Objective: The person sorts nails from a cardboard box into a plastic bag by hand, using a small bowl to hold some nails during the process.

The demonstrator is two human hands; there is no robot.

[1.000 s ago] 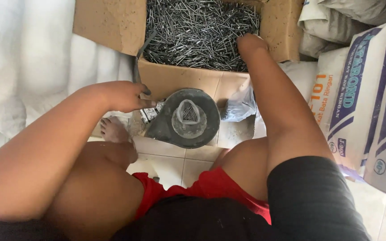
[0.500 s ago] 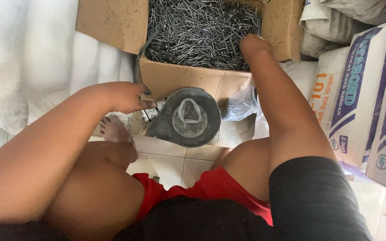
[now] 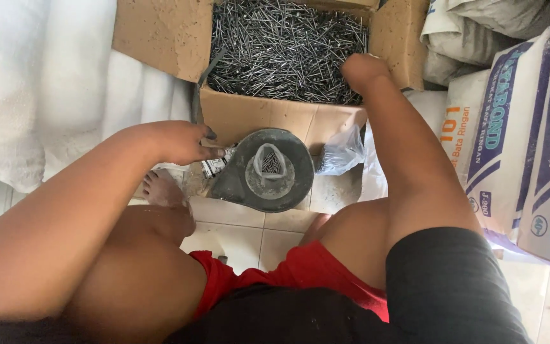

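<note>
An open cardboard box (image 3: pixel 256 118) full of loose steel nails (image 3: pixel 281 44) stands on the floor in front of me. My right hand (image 3: pixel 364 70) is curled into a fist on the nails at the box's near right side, with its fingers hidden. Just before the box sits a grey round funnel (image 3: pixel 268 169), whose triangular opening is lined with clear plastic and holds some nails. My left hand (image 3: pixel 179 141) grips the funnel's left rim with bent fingers. My bare foot (image 3: pixel 160 188) rests beside it.
Stacked white and blue sacks (image 3: pixel 517 127) stand at the right, with grey sacks (image 3: pixel 498 19) behind them. A white cloth-covered mass (image 3: pixel 39 89) fills the left. A small clear plastic bag (image 3: pixel 342 153) lies against the box. The floor is pale tile (image 3: pixel 243 236).
My right hand has shifted slightly within the nail box. My left hand has stayed at the funnel's rim.
</note>
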